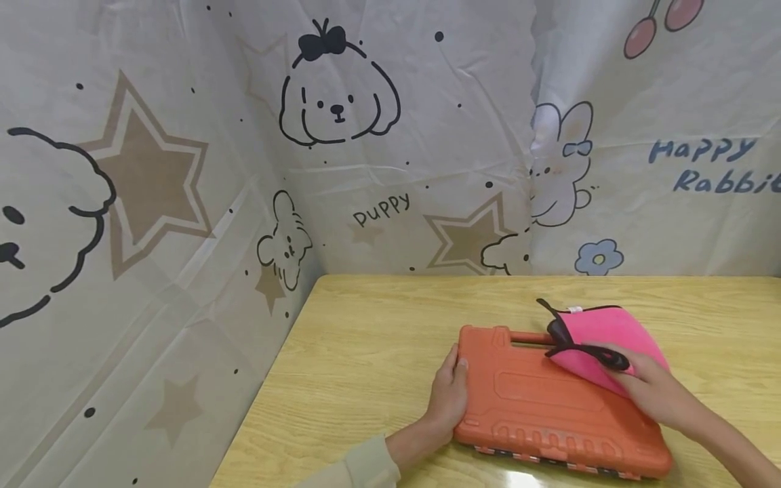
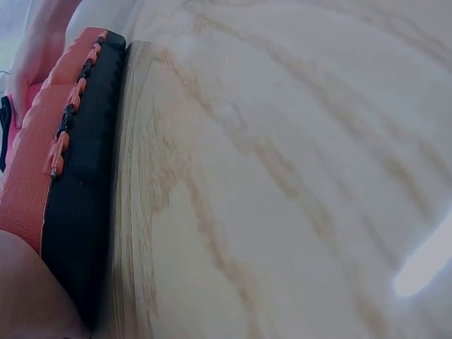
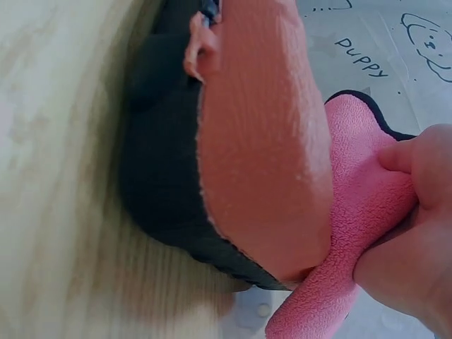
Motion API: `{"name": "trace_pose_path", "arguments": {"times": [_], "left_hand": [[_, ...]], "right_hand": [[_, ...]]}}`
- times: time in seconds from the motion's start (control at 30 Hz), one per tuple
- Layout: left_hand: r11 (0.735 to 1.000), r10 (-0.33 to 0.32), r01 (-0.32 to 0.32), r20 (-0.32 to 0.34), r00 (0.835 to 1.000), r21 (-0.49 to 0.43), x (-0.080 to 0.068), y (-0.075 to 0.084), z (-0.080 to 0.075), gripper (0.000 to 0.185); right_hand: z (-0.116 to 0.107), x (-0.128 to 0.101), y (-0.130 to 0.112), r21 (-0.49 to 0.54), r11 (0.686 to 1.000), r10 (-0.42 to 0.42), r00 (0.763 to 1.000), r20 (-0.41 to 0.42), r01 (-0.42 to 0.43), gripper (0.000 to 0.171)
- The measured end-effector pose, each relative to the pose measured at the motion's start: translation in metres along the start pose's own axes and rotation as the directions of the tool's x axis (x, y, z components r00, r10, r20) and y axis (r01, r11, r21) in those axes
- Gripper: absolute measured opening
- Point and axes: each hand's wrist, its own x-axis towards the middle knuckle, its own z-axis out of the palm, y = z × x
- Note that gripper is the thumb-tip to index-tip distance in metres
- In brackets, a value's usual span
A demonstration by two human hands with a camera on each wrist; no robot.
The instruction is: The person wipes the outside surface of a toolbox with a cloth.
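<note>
An orange tool case [image 1: 549, 407] lies flat on the wooden worktop [image 1: 366, 339], its black underside showing along the near edge. My left hand [image 1: 448, 396] rests against the case's left end, fingers fairly straight along its side, grip released. My right hand [image 1: 653, 393] pinches a pink cloth [image 1: 601, 332] with black trim, grip clenched on the fabric, which lies on the case's top right part by the handle. Printed sheets [image 1: 366, 135] with puppies and rabbits stand behind the worktop.
</note>
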Motion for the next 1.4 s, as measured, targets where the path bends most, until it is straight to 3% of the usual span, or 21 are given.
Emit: {"name": "trace_pose_path", "arguments": {"times": [0.37,0.73,0.83,0.97,1.07,1.13,1.23,1.33,1.37,1.4], "left_hand": [[1.0,0.005,-0.005,-0.01,1.0,-0.007,-0.001,0.001,-0.001,0.054],[1.0,0.006,-0.006,0.004,1.0,-0.023,-0.001,-0.001,-0.002,0.054],[1.0,0.013,-0.013,-0.001,1.0,-0.021,-0.001,-0.001,-0.003,0.054],[1.0,0.017,-0.017,-0.001,1.0,-0.026,-0.003,0.001,-0.004,0.054],[0.999,0.017,-0.017,0.004,1.0,-0.031,-0.004,0.002,-0.005,0.055],[0.999,0.018,-0.018,0.004,1.0,-0.03,-0.004,0.001,-0.006,0.055],[0.999,0.014,-0.014,0.0,1.0,-0.03,-0.003,0.0,-0.006,0.054],[1.0,0.011,-0.011,-0.005,1.0,-0.028,-0.002,-0.001,-0.006,0.054],[1.0,0.007,-0.007,-0.005,1.0,-0.029,-0.002,-0.001,-0.006,0.054],[0.999,0.003,-0.004,-0.006,1.0,-0.032,-0.001,-0.002,-0.006,0.054]], "right_hand": [[0.002,-0.024,-0.001,0.002,0.999,0.036,0.997,0.069,-0.036,0.032],[0.006,-0.045,0.0,0.08,0.996,-0.038,0.992,0.123,0.028,0.033],[0.004,-0.051,0.002,0.197,0.98,-0.024,0.976,0.215,-0.02,0.035],[0.002,-0.058,0.004,0.34,0.931,0.013,0.943,0.332,-0.132,0.039],[0.003,-0.063,0.006,0.385,0.918,-0.047,0.941,0.335,-0.091,0.039],[0.005,-0.065,0.007,0.375,0.927,-0.111,0.943,0.315,-0.016,0.039],[0.006,-0.068,0.008,0.376,0.926,-0.151,0.933,0.326,0.018,0.039],[0.002,-0.069,0.008,0.417,0.899,-0.06,0.905,0.422,-0.135,0.04],[0.001,-0.07,0.008,0.427,0.894,-0.068,0.902,0.426,-0.135,0.04],[-0.001,-0.07,0.009,0.469,0.866,-0.065,0.889,0.453,-0.176,0.041]]}}
